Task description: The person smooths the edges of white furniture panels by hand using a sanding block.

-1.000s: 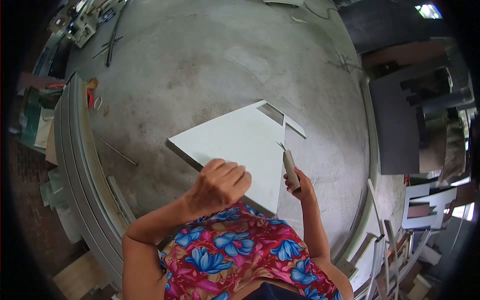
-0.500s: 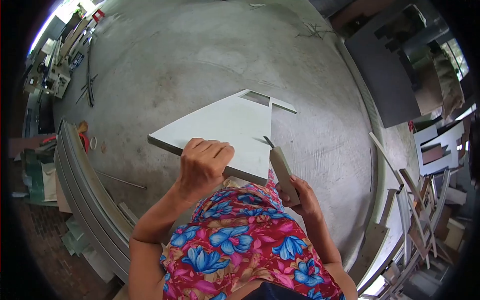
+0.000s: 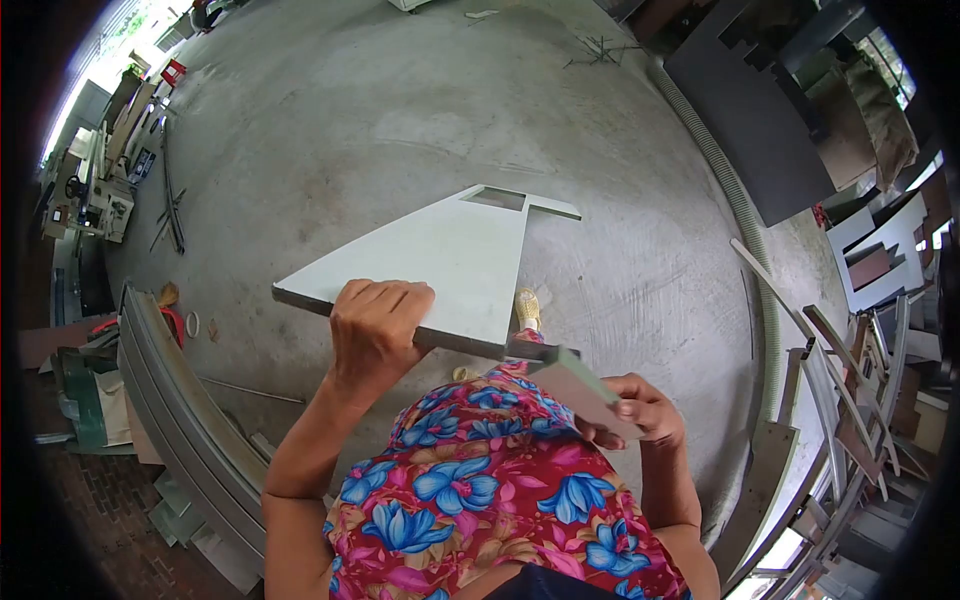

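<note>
A white flat panel with a dark thick near edge and a cut-out at its far end is held out before me. My left hand is closed over the near edge, knuckles up. In my right hand, to the right of the panel, is a flat, pale block with a dark strip, gripped between thumb and fingers. The strip points left at the panel's near right corner; whether it touches cannot be made out. Part of the block is blurred.
Long grey metal profiles lie at left, with a thin rod beside them. A ribbed hose runs along the right, by leaning boards and offcuts. A dark panel stands at far right. My shoe shows beyond the panel's right edge.
My right hand has lowered and moved right, turning the block so its strip points left instead of away from me. The panel and my left hand have shifted slightly left in view.
</note>
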The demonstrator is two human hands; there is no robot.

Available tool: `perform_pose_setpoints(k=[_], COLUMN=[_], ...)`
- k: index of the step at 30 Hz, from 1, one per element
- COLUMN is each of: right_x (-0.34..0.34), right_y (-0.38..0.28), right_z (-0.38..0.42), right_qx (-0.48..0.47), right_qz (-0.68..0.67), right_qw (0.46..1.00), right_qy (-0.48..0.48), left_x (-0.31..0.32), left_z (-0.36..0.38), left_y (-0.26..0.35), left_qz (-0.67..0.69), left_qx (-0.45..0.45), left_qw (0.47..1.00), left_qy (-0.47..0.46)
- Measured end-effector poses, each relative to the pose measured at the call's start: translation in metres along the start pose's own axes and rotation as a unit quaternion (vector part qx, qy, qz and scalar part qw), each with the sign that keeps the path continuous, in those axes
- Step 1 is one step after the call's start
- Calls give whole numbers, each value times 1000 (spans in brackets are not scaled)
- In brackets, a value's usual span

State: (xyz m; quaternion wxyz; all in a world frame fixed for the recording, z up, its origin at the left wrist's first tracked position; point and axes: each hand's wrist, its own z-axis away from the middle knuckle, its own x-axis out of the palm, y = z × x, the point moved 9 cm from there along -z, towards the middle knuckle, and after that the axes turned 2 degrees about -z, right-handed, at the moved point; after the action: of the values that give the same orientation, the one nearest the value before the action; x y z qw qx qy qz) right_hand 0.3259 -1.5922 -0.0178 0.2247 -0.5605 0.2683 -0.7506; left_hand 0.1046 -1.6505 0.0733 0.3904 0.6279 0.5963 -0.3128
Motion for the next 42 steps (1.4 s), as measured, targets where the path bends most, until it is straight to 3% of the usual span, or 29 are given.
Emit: perform_pose_setpoints(k=[3, 8, 12, 17, 20, 25, 29, 32, 35, 38, 41, 42], right_x=[-30, -98, -158, -225, -253, -299, -352, -381, -400, -420, -443, -446], right_y=[-25, -64, -75, -74, -73, -55, -25, -6, 4, 13, 27, 29], right_z=[-4, -32, -57, -111, -167, -286, -377, -436, -486, -531, -572, -583], right_qx=[-76, -160, -197, -162, -110, -12, 61, 76, 79, 78, 82, 87], right_qz=[-9, -76, -158, -188, -169, -139, -97, -88, -81, -58, -21, 4], right_qw=[997, 958, 940, 928, 935, 948, 944, 940, 936, 930, 929, 929], right_qy=[31, 224, 231, 277, 291, 287, 310, 321, 334, 354, 360, 360], left_x=[-3, -10, -27, -47, -53, -58, -58, -58, -67, -64, -81, -84], left_z=[-25, -67, -85, -63, -34, 9, 41, 48, 69, 69, 102, 109], left_y=[-10, -51, -107, -171, -186, -183, -174, -161, -138, -132, -124, -122], left_qz=[-7, -26, -47, -45, -80, -76, -83, -52, -158, -70, -88, -69], left_qx=[-4, -26, -121, -337, -445, -510, -623, -678, -745, -781, -754, -776], left_qw=[1000, 999, 992, 939, 891, 855, 770, 720, 619, 577, 589, 564], left_qy=[-17, -15, 4, 46, 22, 63, 108, 139, 192, 228, 277, 272])
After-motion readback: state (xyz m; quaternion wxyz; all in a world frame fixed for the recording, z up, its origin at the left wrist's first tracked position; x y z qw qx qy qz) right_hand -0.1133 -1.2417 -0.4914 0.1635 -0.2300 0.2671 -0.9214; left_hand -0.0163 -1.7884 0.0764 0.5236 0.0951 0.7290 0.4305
